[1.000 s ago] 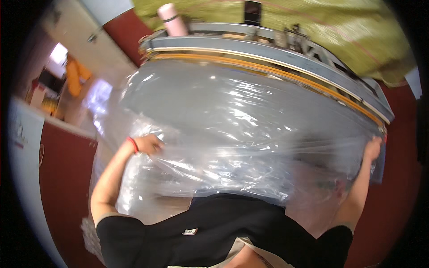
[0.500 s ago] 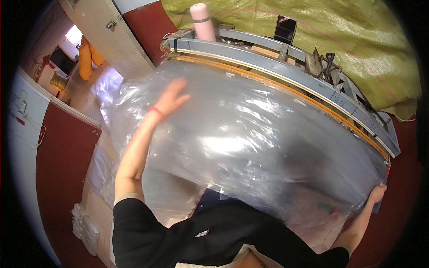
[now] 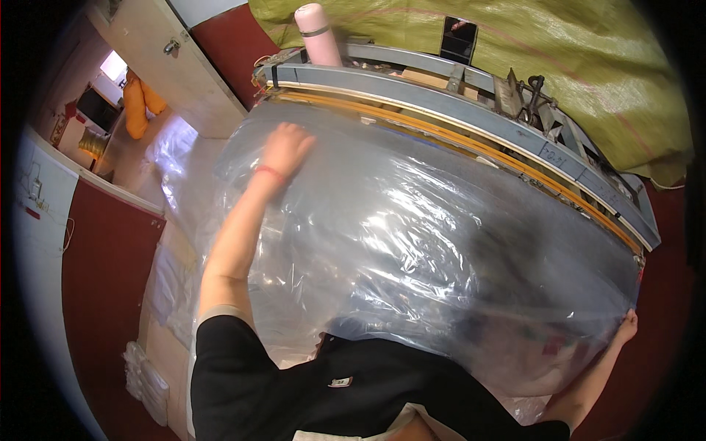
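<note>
A wide clear plastic sheet (image 3: 346, 198) stretches in front of me, wrinkled and shiny in the middle and smoother along its far side. On its far left part lies my left hand (image 3: 285, 151), with a red band at the wrist. Its thumb stands apart from the other fingers, slightly blurred, and nothing is held in it. At the far right, my right hand (image 3: 627, 325) pinches the sheet's side edge. Beyond the sheet runs a long grey metal frame (image 3: 412, 94) with an orange strip (image 3: 471, 138) along its near side.
A pink flask (image 3: 318, 37) stands by the frame's left end. Farther right are a phone-like dark panel (image 3: 458, 40) and a metal clamp (image 3: 533, 99). Yellow-green woven sheeting (image 3: 573, 59) hangs behind. At left are a door (image 3: 176, 66) and bundled plastic (image 3: 147, 378).
The sheet's far left side now lies flatter, its wrinkles gathered nearer the middle. My left hand's fingers have drawn in somewhat. My right hand still pinches the edge, a little lower in view.
</note>
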Demonstrator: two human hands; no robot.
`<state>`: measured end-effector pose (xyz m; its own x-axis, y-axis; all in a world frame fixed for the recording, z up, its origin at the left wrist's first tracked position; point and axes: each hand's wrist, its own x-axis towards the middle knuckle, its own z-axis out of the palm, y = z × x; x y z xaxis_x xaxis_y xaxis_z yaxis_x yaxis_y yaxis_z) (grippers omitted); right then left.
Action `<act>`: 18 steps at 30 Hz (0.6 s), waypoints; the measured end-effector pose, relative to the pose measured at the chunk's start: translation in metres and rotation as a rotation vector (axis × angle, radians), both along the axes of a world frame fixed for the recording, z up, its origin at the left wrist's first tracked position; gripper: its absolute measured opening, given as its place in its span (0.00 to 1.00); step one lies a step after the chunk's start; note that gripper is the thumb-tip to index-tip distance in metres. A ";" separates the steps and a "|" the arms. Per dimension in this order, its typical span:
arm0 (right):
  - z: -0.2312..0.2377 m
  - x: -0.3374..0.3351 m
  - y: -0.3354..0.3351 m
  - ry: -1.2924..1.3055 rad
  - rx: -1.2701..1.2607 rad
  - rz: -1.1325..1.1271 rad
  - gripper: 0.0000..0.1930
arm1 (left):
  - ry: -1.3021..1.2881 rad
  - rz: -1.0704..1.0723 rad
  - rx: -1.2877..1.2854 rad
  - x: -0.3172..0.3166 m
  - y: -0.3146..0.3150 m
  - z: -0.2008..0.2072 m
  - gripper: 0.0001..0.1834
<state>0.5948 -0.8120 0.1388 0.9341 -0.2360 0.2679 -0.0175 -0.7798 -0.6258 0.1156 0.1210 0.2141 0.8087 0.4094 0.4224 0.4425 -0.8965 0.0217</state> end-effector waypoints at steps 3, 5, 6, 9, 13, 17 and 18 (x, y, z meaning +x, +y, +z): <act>0.009 -0.015 -0.029 0.031 0.527 0.061 0.13 | -0.080 0.114 0.039 0.024 -0.005 -0.008 0.15; 0.020 -0.034 0.001 0.021 0.602 0.082 0.12 | -0.084 0.215 0.049 0.013 -0.012 -0.003 0.16; 0.033 -0.052 0.019 0.000 0.664 0.085 0.10 | -0.111 0.228 0.051 0.011 -0.015 -0.003 0.16; 0.063 -0.091 0.017 -0.060 0.740 0.045 0.10 | -0.157 0.288 -0.051 0.019 -0.031 0.001 0.16; 0.051 -0.094 -0.019 -0.075 0.789 0.080 0.10 | -0.243 0.247 -0.062 0.016 -0.036 -0.004 0.14; 0.008 -0.065 -0.049 -0.071 0.665 0.071 0.09 | -0.063 -0.042 0.056 0.010 -0.031 -0.003 0.08; 0.002 -0.054 -0.043 -0.103 0.626 0.053 0.10 | -0.060 -0.049 0.055 0.009 -0.032 -0.002 0.08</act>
